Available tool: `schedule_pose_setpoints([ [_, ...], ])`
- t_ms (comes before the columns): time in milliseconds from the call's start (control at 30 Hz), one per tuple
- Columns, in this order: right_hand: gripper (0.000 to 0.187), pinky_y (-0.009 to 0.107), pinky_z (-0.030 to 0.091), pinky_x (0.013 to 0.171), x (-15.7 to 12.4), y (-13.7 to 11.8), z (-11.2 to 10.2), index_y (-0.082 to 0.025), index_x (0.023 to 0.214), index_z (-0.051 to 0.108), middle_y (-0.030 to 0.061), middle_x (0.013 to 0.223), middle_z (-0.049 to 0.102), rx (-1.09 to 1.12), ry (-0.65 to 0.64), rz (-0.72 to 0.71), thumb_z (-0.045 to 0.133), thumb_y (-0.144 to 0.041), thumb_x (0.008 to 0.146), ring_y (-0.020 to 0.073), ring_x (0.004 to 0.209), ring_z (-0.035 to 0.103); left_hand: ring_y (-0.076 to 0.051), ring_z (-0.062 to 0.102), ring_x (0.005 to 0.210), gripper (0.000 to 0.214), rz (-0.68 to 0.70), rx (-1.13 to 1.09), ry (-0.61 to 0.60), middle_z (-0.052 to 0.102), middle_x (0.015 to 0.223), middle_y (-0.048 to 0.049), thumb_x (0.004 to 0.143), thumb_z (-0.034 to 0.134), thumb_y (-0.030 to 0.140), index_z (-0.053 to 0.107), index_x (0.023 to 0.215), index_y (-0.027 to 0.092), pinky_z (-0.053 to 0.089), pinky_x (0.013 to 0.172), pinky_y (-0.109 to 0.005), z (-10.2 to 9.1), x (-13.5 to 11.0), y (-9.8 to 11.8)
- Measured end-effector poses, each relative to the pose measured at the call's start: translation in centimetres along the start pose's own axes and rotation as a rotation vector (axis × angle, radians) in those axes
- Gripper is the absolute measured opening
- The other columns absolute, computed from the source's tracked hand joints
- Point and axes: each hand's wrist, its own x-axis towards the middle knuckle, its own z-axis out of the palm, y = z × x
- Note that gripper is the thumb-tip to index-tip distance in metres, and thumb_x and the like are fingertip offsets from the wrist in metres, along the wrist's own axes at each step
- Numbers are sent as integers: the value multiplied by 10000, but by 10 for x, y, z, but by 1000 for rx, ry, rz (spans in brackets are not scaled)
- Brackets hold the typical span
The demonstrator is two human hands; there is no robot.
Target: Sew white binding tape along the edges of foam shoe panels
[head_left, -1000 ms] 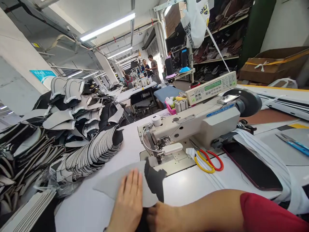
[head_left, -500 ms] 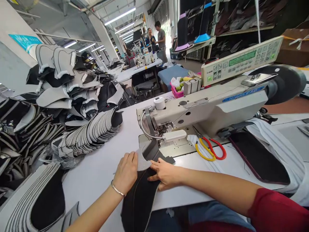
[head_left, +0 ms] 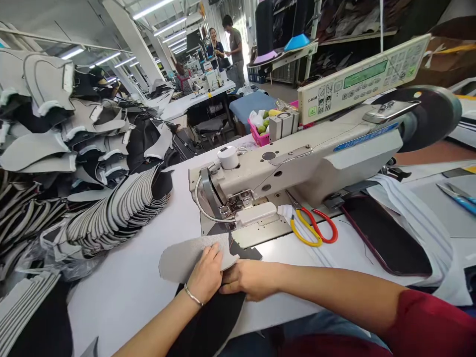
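Observation:
A grey mesh fabric panel [head_left: 178, 259] lies over a black fabric piece [head_left: 208, 322] in front of the sewing machine's needle area. My left hand [head_left: 207, 273] grips the grey panel from above, fingers close together. At the panel's right edge, my right hand [head_left: 248, 278] is closed on the layered fabric, its fingertips partly tucked under the grey panel. The far end of the fabric reaches the foot area of the sewing machine [head_left: 275, 168], where the needle is hard to make out.
Scissors [head_left: 316, 232] with red and yellow handles lie by the machine bed. A dark phone-like slab [head_left: 386, 238] rests at right. Stacked grey and black fabric pieces [head_left: 115, 213] crowd the left. A control panel [head_left: 364, 79] tops the machine. People [head_left: 234, 44] stand far back.
The grey panel now lies spread out to the left, where before it was curled up under my left hand. My right fingers have moved in under its edge. The camera view has shifted.

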Motion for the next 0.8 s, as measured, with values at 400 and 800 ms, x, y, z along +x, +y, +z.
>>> schedule_pose_setpoints([
  [400,322,322,281,918,-6,8,7,-170,1115,521,78,1242,457,-129,30,89,526,-208,795,195,1195,320,-205,462,1072,476,-96,-302,171,395,1232,-126,610,380,12,572,1038,100,379,966,-354,17,27,-8],
  [800,234,252,350,855,-3,9,4,-159,1015,571,36,1095,571,2,60,56,535,-151,784,148,1100,423,-269,398,1117,565,-93,-128,55,504,1134,-158,630,361,27,496,1177,72,366,951,-401,15,32,2],
])
